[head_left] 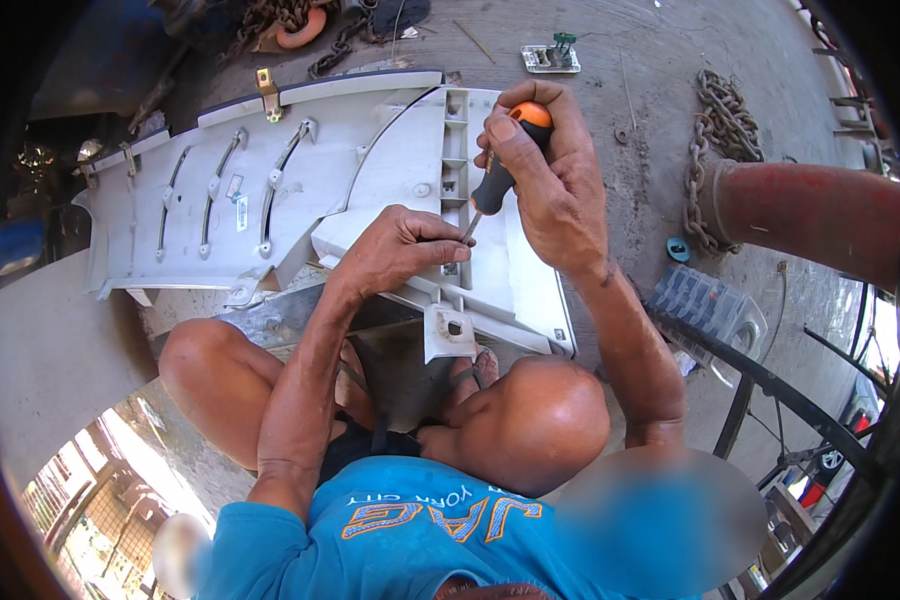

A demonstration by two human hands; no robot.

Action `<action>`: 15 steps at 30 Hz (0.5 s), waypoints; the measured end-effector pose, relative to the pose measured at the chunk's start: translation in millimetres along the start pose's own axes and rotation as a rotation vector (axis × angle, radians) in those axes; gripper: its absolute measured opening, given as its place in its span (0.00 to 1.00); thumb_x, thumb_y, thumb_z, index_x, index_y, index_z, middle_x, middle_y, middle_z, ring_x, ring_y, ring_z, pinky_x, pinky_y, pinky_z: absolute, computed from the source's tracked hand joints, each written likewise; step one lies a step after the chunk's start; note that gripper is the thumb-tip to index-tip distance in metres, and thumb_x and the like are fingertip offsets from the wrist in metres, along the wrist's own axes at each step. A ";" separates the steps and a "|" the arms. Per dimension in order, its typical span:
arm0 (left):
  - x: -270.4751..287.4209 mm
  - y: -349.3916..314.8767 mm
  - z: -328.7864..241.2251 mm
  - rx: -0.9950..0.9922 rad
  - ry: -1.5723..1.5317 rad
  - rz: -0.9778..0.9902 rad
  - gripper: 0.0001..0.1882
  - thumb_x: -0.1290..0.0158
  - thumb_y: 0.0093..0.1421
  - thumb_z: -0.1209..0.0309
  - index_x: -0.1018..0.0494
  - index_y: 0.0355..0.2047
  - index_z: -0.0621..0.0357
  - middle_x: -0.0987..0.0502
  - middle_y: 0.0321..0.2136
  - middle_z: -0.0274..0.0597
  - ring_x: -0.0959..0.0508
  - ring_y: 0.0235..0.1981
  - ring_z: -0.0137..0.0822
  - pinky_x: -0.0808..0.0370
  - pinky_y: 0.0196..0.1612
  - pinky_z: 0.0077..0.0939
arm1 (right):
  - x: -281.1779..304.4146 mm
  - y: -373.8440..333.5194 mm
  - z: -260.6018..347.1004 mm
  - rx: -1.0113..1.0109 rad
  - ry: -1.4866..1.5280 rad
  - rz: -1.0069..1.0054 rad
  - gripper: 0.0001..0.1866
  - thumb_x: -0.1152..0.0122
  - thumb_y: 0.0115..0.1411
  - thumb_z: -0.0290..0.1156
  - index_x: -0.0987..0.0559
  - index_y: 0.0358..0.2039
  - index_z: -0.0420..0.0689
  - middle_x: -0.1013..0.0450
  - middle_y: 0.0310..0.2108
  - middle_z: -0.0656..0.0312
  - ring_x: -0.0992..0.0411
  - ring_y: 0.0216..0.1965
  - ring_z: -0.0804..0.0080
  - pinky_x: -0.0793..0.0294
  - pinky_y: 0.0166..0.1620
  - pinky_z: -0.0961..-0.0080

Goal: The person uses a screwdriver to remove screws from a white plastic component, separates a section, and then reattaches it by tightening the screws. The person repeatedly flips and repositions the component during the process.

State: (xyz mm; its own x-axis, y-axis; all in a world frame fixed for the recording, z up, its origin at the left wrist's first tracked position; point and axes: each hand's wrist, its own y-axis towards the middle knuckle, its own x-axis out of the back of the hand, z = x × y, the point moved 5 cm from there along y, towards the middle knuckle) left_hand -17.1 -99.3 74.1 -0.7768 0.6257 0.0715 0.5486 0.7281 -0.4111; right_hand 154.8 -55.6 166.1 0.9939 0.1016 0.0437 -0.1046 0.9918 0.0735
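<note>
My right hand (pixel 562 205) is wrapped round the handle of a screwdriver (pixel 497 183), black with an orange end. Its shaft slants down to a recessed strip (pixel 455 150) on a white moulded panel (pixel 515 270). Beside the tip, the thumb and forefinger of my left hand (pixel 395 250) close together against the strip; whatever they pinch is too small to make out. Joined to this panel on the left is a longer white panel (pixel 310 215) with three dark curved slots and a brass-coloured bracket (pixel 268 95) on its far edge. A tab with a square hole (pixel 450 331) juts toward me.
A rusty chain (pixel 727 115) lies near a thick red pipe (pixel 810 210) at right. Next to it are a clear compartment case (pixel 705 305) and a blue round object (pixel 677 248). A small tray with green pieces (pixel 550 58) sits beyond the panel. An orange hook (pixel 301 29) lies far left.
</note>
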 end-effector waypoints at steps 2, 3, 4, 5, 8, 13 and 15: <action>-1.0 0.8 -0.1 0.000 -0.008 -0.001 0.16 0.33 0.60 0.62 0.14 0.42 0.59 0.15 0.28 0.38 0.23 0.29 0.27 0.27 0.36 0.26 | 1.2 -2.1 -2.4 -0.011 -0.005 0.006 0.18 0.43 0.72 0.41 0.30 0.55 0.43 0.27 0.40 0.59 0.22 0.41 0.73 0.18 0.46 0.72; -1.3 1.2 -0.2 0.000 -0.012 -0.001 0.15 0.33 0.59 0.63 0.14 0.42 0.60 0.15 0.28 0.38 0.23 0.29 0.26 0.27 0.36 0.25 | 1.2 -3.2 -2.4 -0.011 0.015 -0.019 0.18 0.41 0.71 0.42 0.29 0.54 0.43 0.28 0.40 0.59 0.23 0.40 0.74 0.19 0.44 0.74; -1.5 1.9 -0.2 -0.001 -0.005 0.006 0.15 0.32 0.59 0.63 0.14 0.42 0.59 0.16 0.28 0.38 0.24 0.29 0.26 0.27 0.36 0.25 | 0.6 -4.5 -2.2 -0.008 0.034 -0.045 0.19 0.40 0.70 0.42 0.29 0.53 0.43 0.28 0.40 0.59 0.24 0.38 0.75 0.21 0.42 0.76; -1.3 2.4 -0.5 -0.003 0.003 0.013 0.15 0.32 0.59 0.64 0.14 0.42 0.59 0.16 0.28 0.38 0.24 0.29 0.26 0.27 0.36 0.25 | 1.1 -5.5 -1.9 -0.006 0.053 -0.071 0.19 0.39 0.70 0.42 0.28 0.52 0.43 0.29 0.40 0.60 0.25 0.37 0.76 0.22 0.40 0.78; -0.2 1.7 -2.3 0.015 0.010 0.025 0.14 0.33 0.59 0.66 0.14 0.43 0.60 0.15 0.29 0.37 0.23 0.29 0.25 0.26 0.36 0.25 | 0.1 -6.0 1.1 -0.004 -0.004 0.004 0.16 0.42 0.72 0.37 0.30 0.54 0.44 0.27 0.39 0.60 0.24 0.41 0.74 0.18 0.46 0.73; -2.7 0.4 2.1 0.065 -0.105 0.044 0.12 0.34 0.60 0.69 0.15 0.42 0.64 0.15 0.29 0.36 0.23 0.29 0.23 0.25 0.36 0.23 | 1.9 -8.9 10.1 0.062 -0.134 0.082 0.18 0.37 0.70 0.36 0.29 0.54 0.42 0.27 0.42 0.59 0.25 0.42 0.75 0.20 0.42 0.75; -3.4 1.3 1.0 0.072 -0.119 0.063 0.12 0.35 0.60 0.71 0.15 0.41 0.65 0.15 0.29 0.36 0.23 0.29 0.22 0.25 0.37 0.22 | 2.2 -10.2 17.2 0.142 -0.234 0.063 0.18 0.34 0.68 0.37 0.27 0.51 0.41 0.27 0.41 0.57 0.25 0.40 0.70 0.22 0.41 0.72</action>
State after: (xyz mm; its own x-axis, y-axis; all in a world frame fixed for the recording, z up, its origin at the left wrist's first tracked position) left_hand -14.1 -100.8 72.4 -0.7751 0.6287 -0.0628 0.5771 0.6640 -0.4754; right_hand 157.5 -66.9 182.6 0.9515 0.1259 0.2807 -0.1866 0.9616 0.2011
